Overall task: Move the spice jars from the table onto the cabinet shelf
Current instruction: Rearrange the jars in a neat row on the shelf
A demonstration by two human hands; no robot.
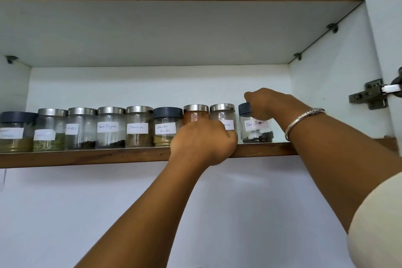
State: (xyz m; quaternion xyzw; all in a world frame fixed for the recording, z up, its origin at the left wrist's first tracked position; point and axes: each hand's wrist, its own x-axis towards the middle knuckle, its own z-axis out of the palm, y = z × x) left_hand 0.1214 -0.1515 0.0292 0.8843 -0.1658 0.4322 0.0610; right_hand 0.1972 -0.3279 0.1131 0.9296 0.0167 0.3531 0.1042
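Cabinet (152, 85) walls fill our view, white inside, with a wood-edged shelf (87, 159) running across. On the shelf we count nine spice jars (111, 128) in one row, upright, labels facing out, each just beside the next. Our left hand (204, 139) is curled round the lower part of the red powder jar (195, 115). Our right hand (264, 102) pinches the dark lid (244, 108) of the rightmost jar (256, 132), marked Black Pepper. We see a silver bangle (304, 119) on that wrist.
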